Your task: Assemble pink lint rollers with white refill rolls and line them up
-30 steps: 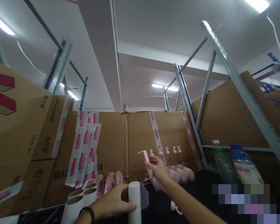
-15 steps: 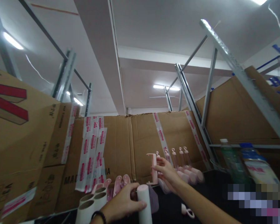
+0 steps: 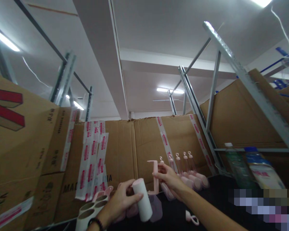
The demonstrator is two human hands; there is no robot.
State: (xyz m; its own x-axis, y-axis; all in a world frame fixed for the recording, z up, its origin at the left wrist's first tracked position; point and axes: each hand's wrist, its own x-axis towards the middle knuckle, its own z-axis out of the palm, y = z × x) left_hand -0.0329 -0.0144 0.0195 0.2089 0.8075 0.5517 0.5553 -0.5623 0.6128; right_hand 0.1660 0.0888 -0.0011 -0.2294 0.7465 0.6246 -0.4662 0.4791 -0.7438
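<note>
My left hand [image 3: 125, 197] is wrapped round a white cylinder [image 3: 144, 203] with a pinkish top, held tilted over the dark surface. In my right hand [image 3: 167, 176] is a pale pink C-shaped bracket [image 3: 155, 176], pinched upright by its long side, its two short arms pointing left towards the cylinder. The bracket and the cylinder are close together; whether they touch I cannot tell. Below them lies a translucent pinkish piece [image 3: 156, 210], partly hidden behind the cylinder. Near my right forearm rests a small pale pink cap with a ring [image 3: 191, 218].
Several white open tubes [image 3: 86, 216] stand at the lower left, with pink parts [image 3: 108, 191] behind. Several clear pink-based pieces with ring tops [image 3: 192, 176] lean by the cardboard wall [image 3: 144, 144]. A green bottle [image 3: 238, 166] and a blue-lidded container [image 3: 262, 170] stand at right.
My left hand has lifted the white cylinder and tilted it, top to the left. My right hand has brought the pink bracket slightly left and down. The view has shifted slightly.
</note>
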